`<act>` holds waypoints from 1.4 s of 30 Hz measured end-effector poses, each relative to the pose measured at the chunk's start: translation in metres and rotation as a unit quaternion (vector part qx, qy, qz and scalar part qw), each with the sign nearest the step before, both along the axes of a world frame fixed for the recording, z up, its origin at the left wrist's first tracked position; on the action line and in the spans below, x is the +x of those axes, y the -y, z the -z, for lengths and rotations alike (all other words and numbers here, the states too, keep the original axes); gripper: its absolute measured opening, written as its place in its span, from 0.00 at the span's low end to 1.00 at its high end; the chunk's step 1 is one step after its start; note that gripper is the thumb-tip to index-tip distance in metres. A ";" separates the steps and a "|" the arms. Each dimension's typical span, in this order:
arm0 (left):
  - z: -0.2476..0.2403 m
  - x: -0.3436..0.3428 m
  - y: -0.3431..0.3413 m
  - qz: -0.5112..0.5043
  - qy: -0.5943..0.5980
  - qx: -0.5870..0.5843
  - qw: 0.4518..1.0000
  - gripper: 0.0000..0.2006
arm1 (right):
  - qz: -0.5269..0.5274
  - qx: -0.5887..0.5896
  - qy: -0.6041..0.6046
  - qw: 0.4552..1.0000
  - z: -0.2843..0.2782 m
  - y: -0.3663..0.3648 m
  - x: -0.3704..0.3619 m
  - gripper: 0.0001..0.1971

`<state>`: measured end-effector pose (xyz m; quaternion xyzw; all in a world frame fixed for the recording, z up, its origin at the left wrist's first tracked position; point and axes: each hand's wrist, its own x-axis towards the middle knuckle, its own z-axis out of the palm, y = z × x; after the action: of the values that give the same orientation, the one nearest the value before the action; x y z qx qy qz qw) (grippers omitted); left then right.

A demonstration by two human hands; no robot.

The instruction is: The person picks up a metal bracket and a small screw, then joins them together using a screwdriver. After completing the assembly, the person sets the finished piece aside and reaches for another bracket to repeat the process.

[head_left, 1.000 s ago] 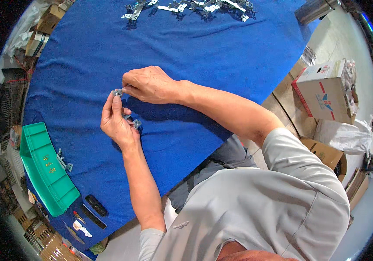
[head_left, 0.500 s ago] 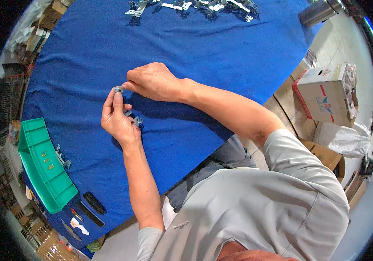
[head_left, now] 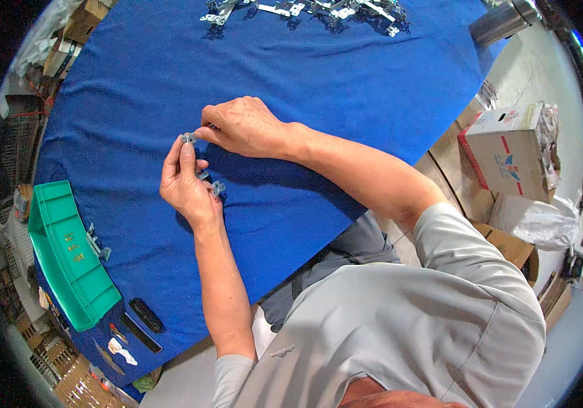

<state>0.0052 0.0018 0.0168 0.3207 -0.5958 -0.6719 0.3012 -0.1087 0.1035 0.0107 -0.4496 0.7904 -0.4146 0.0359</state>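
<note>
My left hand (head_left: 193, 194) grips a silver metal hinge-like fitting (head_left: 217, 190) above the blue cloth. One end of the fitting pokes out between the thumb and fingertip, and the other shows beside the palm; the fingers cover its middle. Close against that upper end, my right hand (head_left: 247, 126) is closed in a pinch, its thumb and forefinger touching or nearly touching the metal. Whatever lies between those fingers is too small to make out. At the left, a green plastic tray (head_left: 57, 234) holds several tiny brass-coloured pieces (head_left: 74, 248).
A pile of similar metal fittings (head_left: 305, 10) lies along the far edge of the blue cloth (head_left: 346, 75). At far right stands a metal cylinder (head_left: 502, 22). Beside the tray are another fitting (head_left: 101, 251) and a black bar-shaped object (head_left: 145, 316). A cardboard box (head_left: 509, 153) sits right of the table.
Both hands keep nearly the same pose at the fitting's end. The whole view has shifted slightly; nothing is picked up or let go.
</note>
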 end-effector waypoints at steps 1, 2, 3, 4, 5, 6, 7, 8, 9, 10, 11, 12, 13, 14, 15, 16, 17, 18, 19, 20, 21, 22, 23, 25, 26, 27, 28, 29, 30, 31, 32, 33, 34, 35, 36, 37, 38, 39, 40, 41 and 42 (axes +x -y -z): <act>0.001 0.000 0.000 -0.008 -0.013 0.008 1.000 0.11 | 0.003 0.020 -0.009 1.000 0.000 0.000 0.000 0.15; 0.001 -0.001 0.000 -0.017 -0.027 0.016 0.999 0.11 | 0.002 0.020 -0.010 1.000 0.001 0.000 0.000 0.15; 0.002 -0.002 0.000 -0.018 -0.028 0.016 0.999 0.11 | 0.001 0.031 -0.024 0.999 0.003 0.000 -0.001 0.15; 0.002 -0.003 0.000 -0.015 -0.036 0.013 0.999 0.10 | 0.000 0.043 -0.039 0.998 0.004 0.000 -0.001 0.16; 0.003 -0.002 -0.001 -0.012 -0.044 0.011 0.999 0.10 | 0.000 0.043 -0.038 0.998 0.005 0.000 -0.001 0.16; 0.004 -0.002 -0.001 -0.012 -0.043 0.011 0.999 0.10 | 0.004 0.009 -0.023 1.000 0.005 0.000 -0.001 0.16; 0.004 -0.002 -0.001 -0.013 -0.043 0.001 0.999 0.10 | 0.008 -0.026 -0.008 1.000 0.006 0.001 -0.001 0.17; 0.005 -0.003 -0.001 -0.013 -0.044 -0.010 0.999 0.10 | 0.008 -0.026 -0.008 1.000 0.007 0.001 -0.002 0.17; 0.006 -0.002 -0.001 -0.013 -0.044 -0.010 0.999 0.10 | 0.005 -0.037 -0.004 0.999 0.007 0.001 -0.002 0.17; 0.007 -0.001 0.000 -0.012 -0.038 -0.014 0.999 0.10 | 0.003 -0.047 0.001 0.999 0.008 0.001 -0.002 0.17; 0.007 0.000 0.000 -0.012 -0.031 -0.019 0.999 0.10 | 0.002 -0.047 0.001 0.999 0.006 0.001 -0.003 0.17; 0.007 0.000 0.000 -0.012 -0.031 -0.019 0.999 0.10 | 0.001 -0.009 -0.006 1.000 0.003 -0.001 -0.003 0.16; 0.007 0.000 0.001 -0.013 -0.039 -0.016 0.999 0.11 | -0.001 0.030 -0.012 0.999 0.001 -0.001 -0.003 0.16; 0.007 -0.001 0.001 -0.013 -0.048 -0.014 0.999 0.11 | -0.001 0.030 -0.012 0.999 0.000 -0.001 -0.003 0.16; 0.007 -0.001 0.000 -0.013 -0.048 -0.014 0.999 0.11 | 0.001 0.034 -0.009 0.999 0.000 -0.001 -0.002 0.16; 0.007 -0.001 0.000 -0.012 -0.045 -0.020 0.999 0.11 | 0.003 0.038 -0.006 0.999 0.000 -0.001 -0.002 0.16; 0.007 -0.001 0.000 -0.011 -0.044 -0.026 0.999 0.11 | 0.003 0.037 -0.007 0.999 0.002 0.000 -0.002 0.16; 0.008 -0.001 0.000 -0.012 -0.044 -0.026 0.999 0.11 | 0.000 -0.010 0.007 1.000 0.005 0.000 -0.002 0.16; 0.008 -0.001 0.000 -0.007 -0.039 -0.028 0.999 0.11 | -0.003 -0.056 0.021 0.998 0.008 0.000 -0.002 0.17; 0.009 -0.001 0.000 -0.002 -0.032 -0.030 0.999 0.11 | -0.002 -0.056 0.022 0.998 0.008 0.000 -0.002 0.17; 0.009 0.000 0.001 -0.002 -0.031 -0.029 0.999 0.11 | -0.003 -0.067 0.016 0.998 0.009 0.001 -0.002 0.16; 0.008 0.001 0.001 -0.001 -0.032 -0.025 0.999 0.11 | -0.004 -0.078 0.010 0.997 0.010 0.001 -0.002 0.16; 0.007 0.001 0.001 -0.001 -0.033 -0.021 0.999 0.11 | -0.005 -0.079 0.010 0.997 0.007 0.001 -0.002 0.16; 0.008 0.001 0.002 -0.002 -0.032 -0.024 0.999 0.11 | -0.013 0.021 -0.001 1.000 0.003 0.000 -0.002 0.15; 0.008 0.001 0.002 -0.001 -0.032 -0.026 0.999 0.11 | -0.013 0.021 -0.001 1.000 0.002 0.000 -0.001 0.15; 0.007 0.000 0.001 -0.001 -0.031 -0.026 0.999 0.11 | -0.007 0.024 -0.004 1.000 0.001 0.000 -0.001 0.15; 0.007 0.000 0.000 -0.003 -0.032 -0.027 0.999 0.11 | 0.000 0.026 -0.007 1.000 0.001 0.000 0.000 0.15; 0.006 -0.001 0.000 -0.004 -0.033 -0.027 0.999 0.11 | 0.000 0.026 -0.007 1.000 0.003 0.000 -0.001 0.15; 0.006 -0.001 0.000 -0.003 -0.033 -0.027 0.999 0.11 | -0.003 -0.018 0.000 1.000 0.006 0.000 -0.002 0.16; 0.007 -0.001 0.000 -0.001 -0.032 -0.025 0.999 0.11 | -0.006 -0.062 0.006 0.998 0.009 0.000 -0.003 0.17; 0.008 0.000 0.001 -0.001 -0.029 -0.023 0.999 0.11 | -0.007 -0.063 0.006 0.998 0.007 0.000 -0.002 0.17; 0.009 0.000 0.002 -0.002 -0.029 -0.024 0.999 0.11 | -0.007 -0.036 0.003 0.999 0.005 0.000 -0.002 0.16; 0.010 0.000 0.002 -0.005 -0.040 -0.018 0.999 0.11 | -0.007 -0.009 0.000 1.000 0.003 -0.001 -0.001 0.16; 0.010 0.000 0.003 -0.007 -0.050 -0.013 0.999 0.10 | -0.007 -0.009 0.000 1.000 0.003 0.000 -0.001 0.16; 0.009 0.000 0.002 -0.007 -0.050 -0.013 0.999 0.10 | -0.007 0.015 -0.011 1.000 0.002 0.000 -0.002 0.16; 0.009 0.000 0.001 -0.006 -0.047 -0.018 0.999 0.10 | -0.007 0.039 -0.022 0.999 0.002 0.000 -0.003 0.15; 0.008 -0.001 0.001 -0.005 -0.045 -0.024 0.999 0.10 | -0.007 0.038 -0.022 0.999 0.003 0.000 -0.003 0.15; 0.008 -0.001 0.001 -0.005 -0.045 -0.024 0.999 0.10 | -0.007 0.021 -0.015 1.000 0.005 -0.001 -0.004 0.15; 0.008 -0.002 0.000 -0.004 -0.042 -0.016 0.999 0.10 | -0.008 0.004 -0.008 1.000 0.006 -0.001 -0.004 0.16; 0.009 -0.002 0.001 -0.003 -0.039 -0.009 0.999 0.10 | -0.009 0.003 -0.009 1.000 0.005 -0.001 -0.004 0.16; 0.009 -0.001 0.001 -0.004 -0.039 -0.010 0.999 0.10 | -0.011 0.014 -0.007 1.000 0.003 -0.001 -0.003 0.16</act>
<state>0.0041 0.0006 0.0075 0.2940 -0.5889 -0.6765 0.3303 -0.1117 0.1045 0.0075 -0.4607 0.7914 -0.3997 0.0416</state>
